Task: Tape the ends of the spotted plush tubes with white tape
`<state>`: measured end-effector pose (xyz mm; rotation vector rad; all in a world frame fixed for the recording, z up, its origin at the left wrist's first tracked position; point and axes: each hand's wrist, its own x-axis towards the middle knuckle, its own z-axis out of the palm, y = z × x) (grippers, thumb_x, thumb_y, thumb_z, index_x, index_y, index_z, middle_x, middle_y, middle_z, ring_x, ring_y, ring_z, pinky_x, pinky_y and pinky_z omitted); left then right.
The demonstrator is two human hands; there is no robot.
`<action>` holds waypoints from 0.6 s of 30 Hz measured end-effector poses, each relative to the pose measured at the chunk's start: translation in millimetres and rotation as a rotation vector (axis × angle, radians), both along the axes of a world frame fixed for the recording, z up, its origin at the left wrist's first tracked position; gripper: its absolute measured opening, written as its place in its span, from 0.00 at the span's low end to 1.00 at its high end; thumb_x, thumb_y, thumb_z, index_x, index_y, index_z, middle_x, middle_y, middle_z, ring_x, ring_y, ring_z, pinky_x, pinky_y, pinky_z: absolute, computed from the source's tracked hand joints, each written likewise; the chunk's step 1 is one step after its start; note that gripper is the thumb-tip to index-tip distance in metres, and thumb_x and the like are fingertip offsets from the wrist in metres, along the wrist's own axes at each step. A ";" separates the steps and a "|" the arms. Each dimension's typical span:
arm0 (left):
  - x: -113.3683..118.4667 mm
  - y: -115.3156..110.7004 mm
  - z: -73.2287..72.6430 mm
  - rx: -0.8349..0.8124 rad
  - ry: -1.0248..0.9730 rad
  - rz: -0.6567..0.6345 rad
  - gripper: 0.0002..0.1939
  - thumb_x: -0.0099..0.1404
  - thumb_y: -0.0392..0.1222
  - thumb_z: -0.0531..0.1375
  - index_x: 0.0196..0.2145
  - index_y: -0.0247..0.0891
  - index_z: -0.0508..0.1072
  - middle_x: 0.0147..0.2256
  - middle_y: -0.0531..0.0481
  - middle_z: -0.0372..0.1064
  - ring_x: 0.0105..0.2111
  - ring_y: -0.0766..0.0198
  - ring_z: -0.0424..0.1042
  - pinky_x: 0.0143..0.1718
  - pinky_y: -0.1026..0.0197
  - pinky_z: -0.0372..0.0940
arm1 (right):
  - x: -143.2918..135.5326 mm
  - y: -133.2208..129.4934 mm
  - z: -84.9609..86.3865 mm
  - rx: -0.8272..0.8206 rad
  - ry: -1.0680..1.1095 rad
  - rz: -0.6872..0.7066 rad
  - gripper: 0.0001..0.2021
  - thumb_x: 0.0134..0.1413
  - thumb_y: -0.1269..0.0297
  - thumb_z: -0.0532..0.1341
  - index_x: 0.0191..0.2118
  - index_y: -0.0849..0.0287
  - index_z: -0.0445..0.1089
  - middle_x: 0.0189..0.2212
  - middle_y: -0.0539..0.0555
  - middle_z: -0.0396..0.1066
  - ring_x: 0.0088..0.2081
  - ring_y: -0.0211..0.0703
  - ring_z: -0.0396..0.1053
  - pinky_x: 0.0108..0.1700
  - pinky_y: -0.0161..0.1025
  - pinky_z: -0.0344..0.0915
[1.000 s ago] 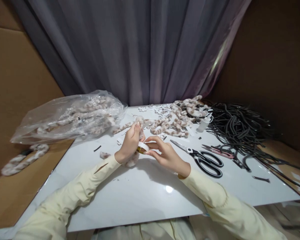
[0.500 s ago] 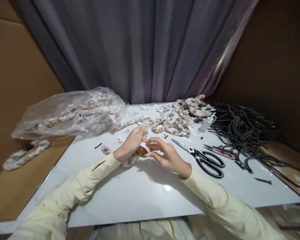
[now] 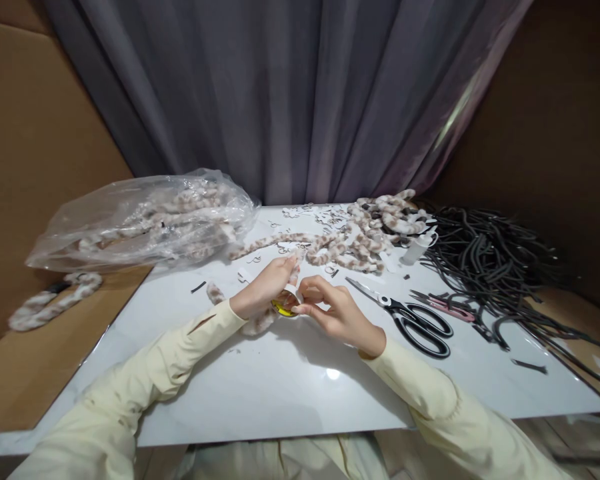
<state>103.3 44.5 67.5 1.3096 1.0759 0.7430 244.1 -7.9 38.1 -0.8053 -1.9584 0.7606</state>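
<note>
The two hands met over the middle of the white table (image 3: 300, 393), with a wide bare stretch of tabletop between them and the near edge. The left hand (image 3: 263, 290) was curled around a furry strip (image 3: 260, 322), which bent under the palm and lay on the table to that hand's left. The right hand (image 3: 333, 312) pinched a small tape roll (image 3: 286, 305), white with a yellow core, its fingertips pressed up against the left thumb; both wrists hung low, cream sleeves running back toward the near edge. Just right of the grip lay black scissors (image 3: 410, 319), blades pointing in toward the hands, leaving little slack on that side. Beyond the grip sat a heap of strips (image 3: 365, 237), further right a tangle of black cords (image 3: 490, 257). Off to the far left a clear bag (image 3: 145, 220) sagged over the table's left edge onto cardboard (image 3: 25, 373).
</note>
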 end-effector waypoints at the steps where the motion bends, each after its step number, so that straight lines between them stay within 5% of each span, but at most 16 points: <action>1: 0.1 -0.3 0.4 -0.010 -0.005 -0.005 0.16 0.65 0.49 0.51 0.23 0.37 0.59 0.17 0.58 0.53 0.12 0.73 0.54 0.09 0.72 0.48 | -0.1 -0.1 -0.2 -0.003 0.000 -0.008 0.06 0.58 0.63 0.56 0.39 0.57 0.59 0.25 0.50 0.68 0.27 0.37 0.68 0.32 0.34 0.65; 7: 1.4 -1.9 3.5 -0.057 -0.034 -0.034 0.17 0.66 0.46 0.50 0.21 0.38 0.56 0.14 0.60 0.49 0.10 0.75 0.50 0.09 0.71 0.44 | 0.3 -0.1 0.7 -0.103 0.019 0.027 0.10 0.58 0.63 0.57 0.44 0.57 0.58 0.30 0.54 0.73 0.33 0.42 0.73 0.36 0.37 0.67; 18: 0.3 -1.6 -2.1 -0.117 0.014 -0.082 0.17 0.67 0.42 0.46 0.20 0.38 0.55 0.13 0.58 0.53 0.07 0.75 0.48 0.09 0.71 0.42 | -1.0 -0.4 -1.2 -0.071 0.028 0.018 0.06 0.57 0.63 0.58 0.39 0.58 0.61 0.25 0.49 0.69 0.27 0.37 0.68 0.32 0.33 0.63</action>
